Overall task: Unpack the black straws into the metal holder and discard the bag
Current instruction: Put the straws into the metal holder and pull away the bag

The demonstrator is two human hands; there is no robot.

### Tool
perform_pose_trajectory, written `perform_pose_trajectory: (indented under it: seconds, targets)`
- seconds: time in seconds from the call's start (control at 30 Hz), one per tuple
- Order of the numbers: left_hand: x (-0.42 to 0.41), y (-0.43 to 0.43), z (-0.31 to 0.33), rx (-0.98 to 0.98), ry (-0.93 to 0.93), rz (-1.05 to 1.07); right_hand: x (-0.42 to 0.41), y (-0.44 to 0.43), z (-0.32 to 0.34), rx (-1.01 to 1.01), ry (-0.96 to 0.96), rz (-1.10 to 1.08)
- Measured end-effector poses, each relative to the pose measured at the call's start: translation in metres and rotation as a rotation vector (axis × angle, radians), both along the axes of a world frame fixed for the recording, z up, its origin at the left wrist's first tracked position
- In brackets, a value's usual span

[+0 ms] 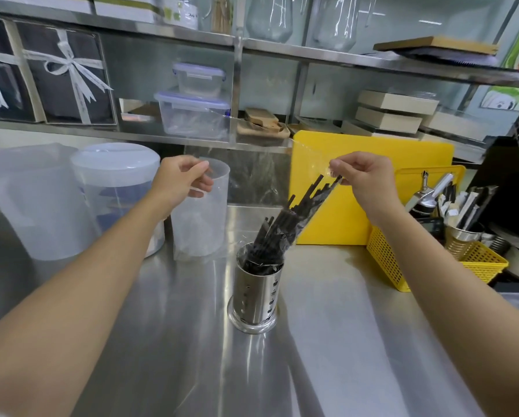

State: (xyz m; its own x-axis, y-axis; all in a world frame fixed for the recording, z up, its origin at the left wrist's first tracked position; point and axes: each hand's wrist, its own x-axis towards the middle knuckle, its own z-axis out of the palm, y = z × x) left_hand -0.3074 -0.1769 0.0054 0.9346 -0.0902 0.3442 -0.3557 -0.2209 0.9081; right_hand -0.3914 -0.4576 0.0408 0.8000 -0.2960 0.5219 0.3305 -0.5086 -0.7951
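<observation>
Both hands pinch bag: left hand (183, 179), right hand (361, 173), bag (252, 164) | straws (285, 224) below right hand, tipping into holder (256, 291) | risk: straws snag, holder topples

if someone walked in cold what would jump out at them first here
Probably the black straws fanning up and to the right out of the metal holder at the centre of the steel counter. Above it, the left hand and right hand each pinch a clear plastic bag stretched between them, and a bright yellow cutting board stands behind.
</observation>
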Motion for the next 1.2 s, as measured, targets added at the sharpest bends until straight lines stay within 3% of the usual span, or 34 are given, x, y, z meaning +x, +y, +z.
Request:
perform_pose_trajectory:
  seconds: [0.43, 0.77, 1.2]
  targets:
    - [0.005, 0.010, -0.005, -0.082, 0.017, 0.030, 0.002, 0.006, 0.004, -0.070, -0.007, 0.010]
    - [0.007, 0.025, -0.006, -0.146, 0.028, 0.028, 0.003, 0.015, 0.001, 0.135, 0.020, 0.116]
    - [0.002, 0.027, 0.001, -0.249, -0.038, 0.065, 0.003, 0.010, 0.012, 0.183, -0.023, 0.077]
